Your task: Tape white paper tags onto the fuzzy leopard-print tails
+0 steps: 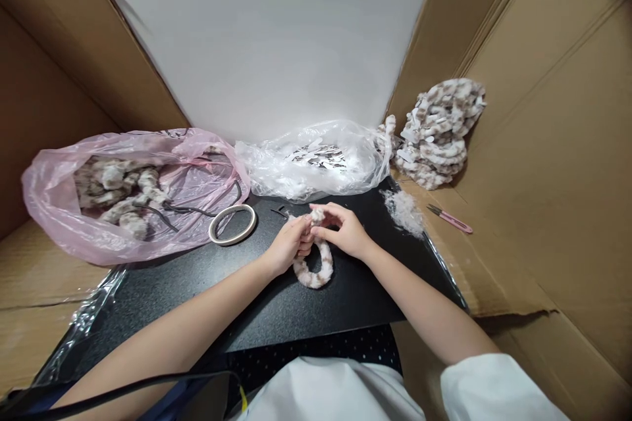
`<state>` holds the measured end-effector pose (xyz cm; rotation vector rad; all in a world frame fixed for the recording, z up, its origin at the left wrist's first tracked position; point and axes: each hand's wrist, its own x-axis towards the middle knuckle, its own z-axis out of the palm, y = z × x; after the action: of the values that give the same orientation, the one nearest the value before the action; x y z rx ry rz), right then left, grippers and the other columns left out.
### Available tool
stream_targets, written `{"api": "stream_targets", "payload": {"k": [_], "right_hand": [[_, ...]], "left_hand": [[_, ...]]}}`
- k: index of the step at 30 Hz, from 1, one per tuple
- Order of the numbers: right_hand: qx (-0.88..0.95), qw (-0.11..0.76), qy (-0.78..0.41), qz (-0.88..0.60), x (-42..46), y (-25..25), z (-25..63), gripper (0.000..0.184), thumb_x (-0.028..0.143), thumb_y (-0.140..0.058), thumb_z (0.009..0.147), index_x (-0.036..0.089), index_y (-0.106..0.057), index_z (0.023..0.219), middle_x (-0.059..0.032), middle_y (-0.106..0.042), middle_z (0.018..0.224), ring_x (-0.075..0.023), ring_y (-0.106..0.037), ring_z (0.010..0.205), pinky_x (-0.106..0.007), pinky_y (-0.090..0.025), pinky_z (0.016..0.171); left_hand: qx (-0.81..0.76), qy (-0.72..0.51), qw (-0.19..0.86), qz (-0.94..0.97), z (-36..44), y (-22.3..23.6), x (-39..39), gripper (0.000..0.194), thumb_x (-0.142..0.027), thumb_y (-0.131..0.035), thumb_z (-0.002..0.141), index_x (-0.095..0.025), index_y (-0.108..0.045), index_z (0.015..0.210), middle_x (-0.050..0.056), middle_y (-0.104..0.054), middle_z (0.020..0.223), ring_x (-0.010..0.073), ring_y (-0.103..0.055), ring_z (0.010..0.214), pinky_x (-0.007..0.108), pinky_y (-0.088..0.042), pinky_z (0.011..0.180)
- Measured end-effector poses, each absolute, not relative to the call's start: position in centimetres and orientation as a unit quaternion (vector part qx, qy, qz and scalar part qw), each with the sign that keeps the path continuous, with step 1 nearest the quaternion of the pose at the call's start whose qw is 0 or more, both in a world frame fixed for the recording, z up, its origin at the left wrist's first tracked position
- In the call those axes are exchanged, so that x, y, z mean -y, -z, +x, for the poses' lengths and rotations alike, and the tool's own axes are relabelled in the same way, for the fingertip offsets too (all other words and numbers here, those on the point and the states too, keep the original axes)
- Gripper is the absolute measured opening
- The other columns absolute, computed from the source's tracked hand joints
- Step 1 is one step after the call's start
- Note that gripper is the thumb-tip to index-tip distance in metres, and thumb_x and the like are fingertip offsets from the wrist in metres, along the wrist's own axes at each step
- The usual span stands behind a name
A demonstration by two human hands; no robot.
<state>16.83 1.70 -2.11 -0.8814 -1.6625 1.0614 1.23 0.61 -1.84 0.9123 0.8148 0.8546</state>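
Observation:
A fluffy cream-and-brown plush strip, bent into a loop, hangs below my two hands over the black tabletop. My left hand is closed around the strip, fingers wrapped near its upper part. My right hand pinches the tip of the strip between thumb and fingers, close beside the left. The exact ends of the strip are partly hidden by my fingers. A roll of pale tape lies on the table to the left of my hands.
A pink plastic bag holding similar plush pieces lies at the left. Behind my hands sits a clear bag with white-and-dark pieces. To the right are a plush pile, white fluff and pink thread snips. Cardboard walls enclose the table.

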Motion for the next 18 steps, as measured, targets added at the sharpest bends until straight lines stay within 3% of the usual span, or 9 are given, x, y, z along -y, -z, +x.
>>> {"api": "stream_targets", "payload": {"k": [2,5,7,13,18], "right_hand": [[0.687,0.494,-0.387,-0.366,-1.5,1.5,16.9,0.034,0.031,-0.075,0.072,0.019,-0.068,0.103,-0.0026,-0.062,0.084,-0.0149,-0.059,0.075,-0.028,-0.05,0.072],[0.722,0.493,-0.299,-0.382,-1.2,0.7,17.1,0.009,0.025,-0.07,0.076,0.017,-0.069,0.081,-0.002,-0.063,0.073,-0.0143,-0.058,0.068,-0.026,-0.048,0.067],[0.731,0.483,-0.274,-0.397,-1.2,0.6,17.1,0.008,0.023,-0.068,0.078,0.017,-0.067,0.073,-0.0022,-0.064,0.069,-0.0146,-0.057,0.066,-0.026,-0.046,0.065],[0.637,0.485,-0.442,-0.405,-1.7,2.3,16.7,0.019,0.034,-0.074,0.071,0.016,-0.068,0.074,-0.0045,-0.068,0.072,-0.0171,-0.06,0.066,-0.03,-0.049,0.067],[0.595,0.474,-0.52,-0.388,-1.8,2.8,16.3,0.031,0.041,-0.082,0.061,0.016,-0.065,0.07,-0.0011,-0.063,0.067,-0.0141,-0.056,0.061,-0.028,-0.048,0.063]], "left_hand": [[-0.372,-0.397,0.727,0.42,1.3,1.9,-0.5,0.044,-0.052,-0.062,0.077,-0.021,-0.032,0.067,-0.012,-0.025,0.049,0.0025,-0.015,0.039,0.014,-0.014,0.037],[-0.375,-0.402,0.718,0.426,1.3,2.0,-0.3,0.043,-0.05,-0.063,0.078,-0.02,-0.033,0.067,-0.012,-0.026,0.049,0.0024,-0.016,0.039,0.014,-0.014,0.037],[-0.377,-0.402,0.716,0.428,1.3,2.0,-0.2,0.042,-0.05,-0.063,0.078,-0.02,-0.035,0.068,-0.012,-0.026,0.049,0.0025,-0.016,0.039,0.015,-0.013,0.037],[-0.363,-0.391,0.721,0.442,1.2,2.2,-0.2,0.046,-0.057,-0.065,0.075,-0.02,-0.037,0.071,-0.012,-0.025,0.051,0.0025,-0.015,0.04,0.015,-0.013,0.038],[-0.356,-0.373,0.728,0.451,1.1,2.2,-0.2,0.049,-0.06,-0.066,0.073,-0.02,-0.037,0.072,-0.012,-0.027,0.051,0.0026,-0.016,0.04,0.015,-0.013,0.038]]}}
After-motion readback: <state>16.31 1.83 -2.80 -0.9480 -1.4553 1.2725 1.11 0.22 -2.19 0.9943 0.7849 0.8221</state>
